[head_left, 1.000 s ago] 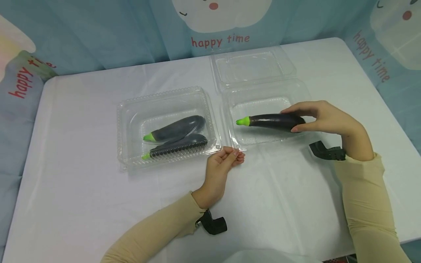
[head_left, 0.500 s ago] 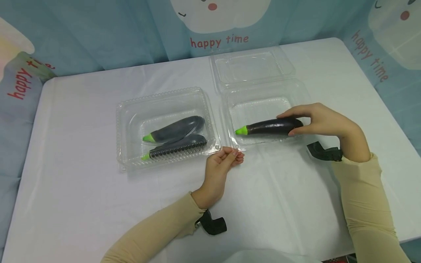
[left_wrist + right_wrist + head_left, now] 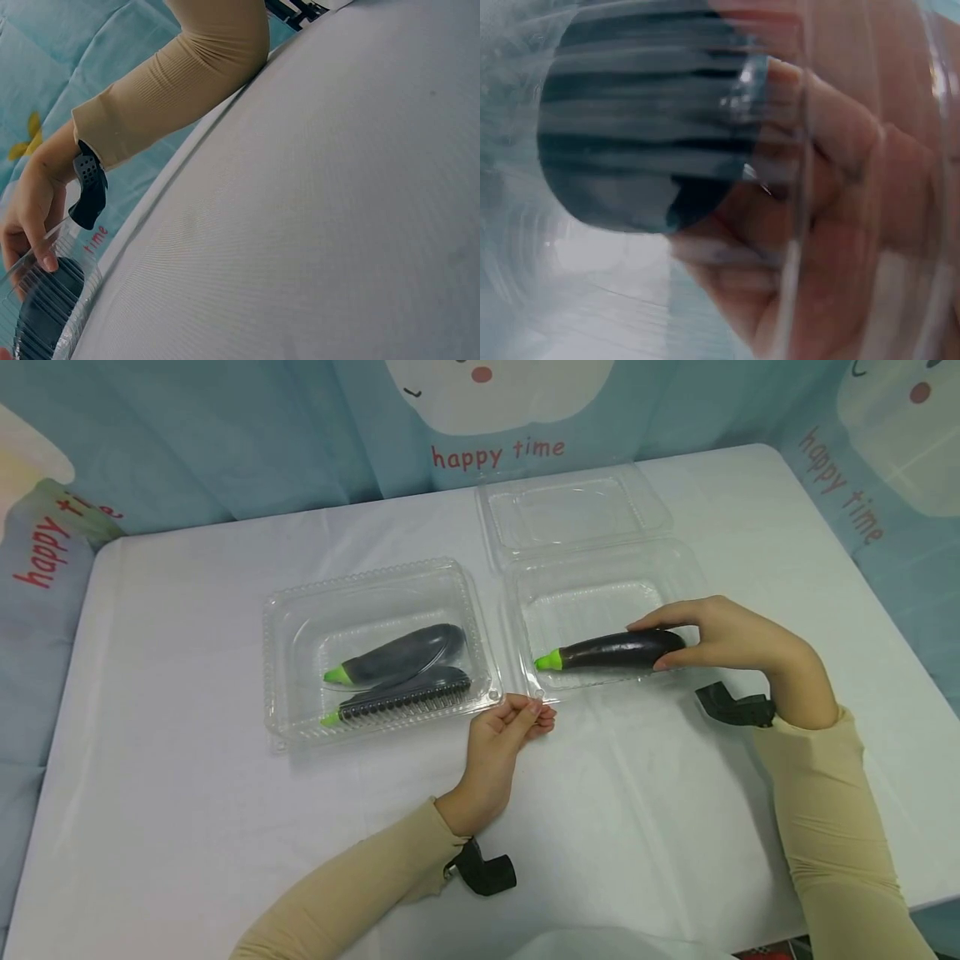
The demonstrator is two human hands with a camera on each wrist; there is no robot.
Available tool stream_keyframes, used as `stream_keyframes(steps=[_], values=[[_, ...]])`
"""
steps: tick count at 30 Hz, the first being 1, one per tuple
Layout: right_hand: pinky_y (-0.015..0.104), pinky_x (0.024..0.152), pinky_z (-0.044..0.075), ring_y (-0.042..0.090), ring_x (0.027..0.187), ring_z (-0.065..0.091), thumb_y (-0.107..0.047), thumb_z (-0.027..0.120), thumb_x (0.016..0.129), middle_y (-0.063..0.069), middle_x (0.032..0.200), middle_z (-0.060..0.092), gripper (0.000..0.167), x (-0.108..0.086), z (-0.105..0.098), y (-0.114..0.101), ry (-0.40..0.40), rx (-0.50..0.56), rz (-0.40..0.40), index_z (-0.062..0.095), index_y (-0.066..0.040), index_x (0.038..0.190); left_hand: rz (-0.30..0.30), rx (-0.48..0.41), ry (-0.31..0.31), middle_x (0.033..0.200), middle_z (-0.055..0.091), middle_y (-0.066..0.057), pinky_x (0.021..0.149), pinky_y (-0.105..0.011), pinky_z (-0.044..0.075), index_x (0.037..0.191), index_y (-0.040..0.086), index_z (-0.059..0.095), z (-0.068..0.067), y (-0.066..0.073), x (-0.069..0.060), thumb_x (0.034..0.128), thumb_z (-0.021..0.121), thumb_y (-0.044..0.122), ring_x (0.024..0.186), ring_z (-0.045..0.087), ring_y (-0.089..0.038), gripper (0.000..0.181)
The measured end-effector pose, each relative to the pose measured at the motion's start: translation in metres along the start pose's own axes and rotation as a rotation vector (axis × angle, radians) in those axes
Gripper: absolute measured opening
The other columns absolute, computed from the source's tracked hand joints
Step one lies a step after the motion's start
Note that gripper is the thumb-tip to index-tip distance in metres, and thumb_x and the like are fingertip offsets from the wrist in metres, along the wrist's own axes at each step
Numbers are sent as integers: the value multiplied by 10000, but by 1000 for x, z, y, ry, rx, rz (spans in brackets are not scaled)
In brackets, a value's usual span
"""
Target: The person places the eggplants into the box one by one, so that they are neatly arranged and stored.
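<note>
In the head view, my right hand (image 3: 738, 639) grips the thick end of a dark eggplant (image 3: 618, 650) with a green stem end. The eggplant lies along the front part of an open clear plastic clamshell box (image 3: 536, 585), its stem pointing left. In the right wrist view the eggplant's rounded end (image 3: 649, 120) and my fingers (image 3: 840, 112) show through the clear wall. My left hand (image 3: 495, 752) pinches that box's front left corner between thumb and curled fingers; its fingertips are partly hidden.
To the left stands a closed clear box (image 3: 300, 635) holding two eggplants (image 3: 408, 656), their stems toward the left. The open box's lid (image 3: 573, 514) lies folded back behind it. A white cloth (image 3: 187, 827) covers the table; blue curtains (image 3: 300, 435) hang behind.
My right hand has lowered the eggplant and brought it toward the open box's front edge, shifting slightly left. My left hand has stayed at the corner.
</note>
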State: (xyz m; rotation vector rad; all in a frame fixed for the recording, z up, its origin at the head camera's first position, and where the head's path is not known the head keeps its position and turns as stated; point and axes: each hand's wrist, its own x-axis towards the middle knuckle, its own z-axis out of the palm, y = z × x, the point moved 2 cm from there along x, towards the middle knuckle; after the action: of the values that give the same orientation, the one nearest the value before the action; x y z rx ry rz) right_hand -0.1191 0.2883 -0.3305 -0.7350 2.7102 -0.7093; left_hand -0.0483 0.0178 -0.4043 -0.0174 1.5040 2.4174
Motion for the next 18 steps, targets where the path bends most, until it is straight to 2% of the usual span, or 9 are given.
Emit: stream_keyframes(steps=[9,18], values=[[291,890,430,196,1093,573,-203,817,733,10,1177,648,476,1,0,-4,-9,-18,26,666,-152,1183,3,-7,-8,878,651,-72,831,-316,534,938,-130,555,0,-1,1,946,496,-26,819,640,-151,120],[129,871,379,143,1079,569,-192,795,764,29,1174,648,441,2,-1,0,35,14,24,666,-140,1183,3,4,-13,884,652,-90,834,-320,533,948,-146,551,-1,-1,0,944,504,-20,825,639,-159,134]])
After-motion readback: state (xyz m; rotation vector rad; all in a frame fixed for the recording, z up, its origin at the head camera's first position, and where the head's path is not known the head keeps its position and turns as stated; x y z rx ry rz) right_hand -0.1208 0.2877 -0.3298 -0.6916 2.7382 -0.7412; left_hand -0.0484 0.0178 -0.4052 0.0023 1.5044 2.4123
